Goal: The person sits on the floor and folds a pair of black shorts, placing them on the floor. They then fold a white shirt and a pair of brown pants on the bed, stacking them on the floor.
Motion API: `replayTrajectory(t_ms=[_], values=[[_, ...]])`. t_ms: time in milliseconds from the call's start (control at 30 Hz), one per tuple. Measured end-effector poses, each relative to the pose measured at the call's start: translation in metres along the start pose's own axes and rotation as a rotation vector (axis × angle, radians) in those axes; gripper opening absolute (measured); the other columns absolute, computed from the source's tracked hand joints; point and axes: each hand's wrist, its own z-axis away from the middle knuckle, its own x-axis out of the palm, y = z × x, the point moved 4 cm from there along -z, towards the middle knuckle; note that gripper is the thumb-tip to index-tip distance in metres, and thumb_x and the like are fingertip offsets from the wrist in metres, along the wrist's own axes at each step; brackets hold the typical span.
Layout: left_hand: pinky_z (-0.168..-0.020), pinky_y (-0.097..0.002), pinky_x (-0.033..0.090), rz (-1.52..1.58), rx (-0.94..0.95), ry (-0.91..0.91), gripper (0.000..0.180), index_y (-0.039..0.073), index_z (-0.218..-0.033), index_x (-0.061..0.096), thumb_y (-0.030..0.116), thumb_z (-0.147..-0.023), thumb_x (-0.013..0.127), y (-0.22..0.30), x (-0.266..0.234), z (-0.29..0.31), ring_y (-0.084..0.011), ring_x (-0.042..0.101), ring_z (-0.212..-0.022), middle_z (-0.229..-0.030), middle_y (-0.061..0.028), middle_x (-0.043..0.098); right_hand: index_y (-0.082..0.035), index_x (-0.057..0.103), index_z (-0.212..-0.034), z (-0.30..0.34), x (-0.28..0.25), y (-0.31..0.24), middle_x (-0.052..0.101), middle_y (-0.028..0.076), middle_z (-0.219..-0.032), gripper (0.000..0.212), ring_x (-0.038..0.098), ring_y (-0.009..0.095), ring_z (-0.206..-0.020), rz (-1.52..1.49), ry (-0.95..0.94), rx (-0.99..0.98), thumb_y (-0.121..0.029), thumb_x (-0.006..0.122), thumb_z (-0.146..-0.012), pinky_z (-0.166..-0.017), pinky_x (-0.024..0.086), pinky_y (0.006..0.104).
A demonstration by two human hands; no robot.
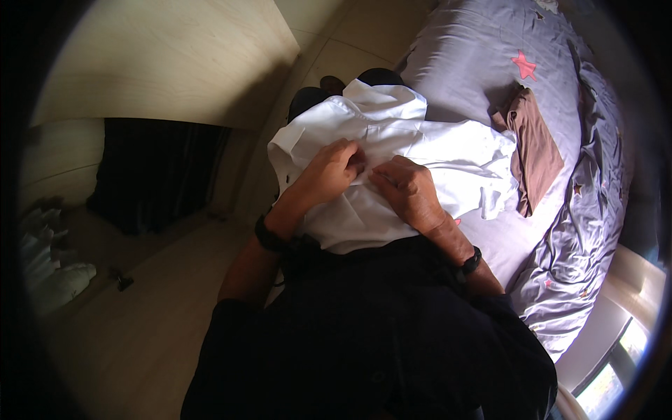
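Looking down from the head view, a person in dark clothing stands at the edge of a bed (490, 77). One white shirt (420, 150) lies spread across the near side of the bed, collar toward the far end, its fabric smooth and bright with a cuff showing at the right. Both hands rest on the shirt's front, close together at its middle. The left hand (329, 171) has its fingers curled in a closed grip, pinching the fabric; the right hand (409, 189) is likewise curled shut on the cloth just beside it. Each wrist wears one dark band, two in all. Beyond the shirt, to the right, lies one folded brown garment (535, 150). The grey bedsheet (588, 231) bears pink stars.
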Motion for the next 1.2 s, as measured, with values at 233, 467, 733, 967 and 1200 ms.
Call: replayTrajectory(t_ms=[233, 467, 733, 967, 1200], values=[[-0.076, -0.0382, 0.053, 0.222, -0.103, -0.032, 0.017, -0.002, -0.099, 0.063, 0.011, -0.092, 0.071, -0.004, -0.001, 0.004, -0.0260, 0.067, -0.084, -0.093, -0.0163, 0.069, -0.005, 0.074, -0.094, 0.001, -0.001, 0.001, 0.070, 0.014, -0.089, 0.010, 0.068, 0.037, -0.080, -0.080, -0.039, 0.073, -0.014, 0.074, -0.089, -0.070, 0.054, 0.0439], [-0.075, -0.0321, 0.051, 0.157, -0.073, -0.050, 0.016, -0.003, -0.100, 0.066, 0.011, -0.094, 0.070, 0.003, -0.007, 0.005, -0.0168, 0.062, -0.080, -0.089, -0.0107, 0.069, -0.005, 0.075, -0.095, 0.001, -0.001, 0.001, 0.069, 0.014, -0.087, 0.009, 0.068, 0.036, -0.077, -0.125, -0.034, 0.108, -0.012, 0.076, -0.089, -0.069, 0.053, 0.0416], [-0.072, -0.0270, 0.050, 0.309, -0.178, -0.093, 0.014, -0.002, -0.100, 0.069, 0.011, -0.096, 0.069, 0.015, -0.014, 0.011, -0.0074, 0.058, -0.080, -0.086, -0.0026, 0.068, -0.003, 0.075, -0.096, 0.000, -0.005, -0.004, 0.069, 0.013, -0.085, 0.009, 0.066, 0.028, -0.071, -0.204, -0.049, 0.162, -0.009, 0.076, -0.090, -0.066, 0.052, 0.0372], [-0.071, -0.0297, 0.051, 0.312, -0.191, -0.067, 0.018, -0.004, -0.100, 0.070, 0.013, -0.092, 0.070, 0.016, -0.015, 0.015, -0.0120, 0.062, -0.075, -0.083, -0.0103, 0.071, -0.001, 0.075, -0.101, 0.001, 0.002, -0.008, 0.072, 0.007, -0.092, 0.009, 0.063, 0.012, -0.078, -0.408, -0.214, 0.027, -0.006, 0.076, -0.094, -0.070, 0.051, 0.0286], [-0.075, -0.0282, 0.053, 0.352, -0.214, -0.092, 0.022, -0.005, -0.104, 0.072, 0.014, -0.095, 0.069, 0.018, -0.017, 0.019, -0.0105, 0.064, -0.080, -0.086, -0.0091, 0.074, 0.000, 0.075, -0.097, 0.004, 0.003, -0.002, 0.072, 0.009, -0.089, 0.009, 0.063, 0.016, -0.074, -0.384, -0.022, 0.141, -0.008, 0.077, -0.093, -0.068, 0.051, 0.0298]])
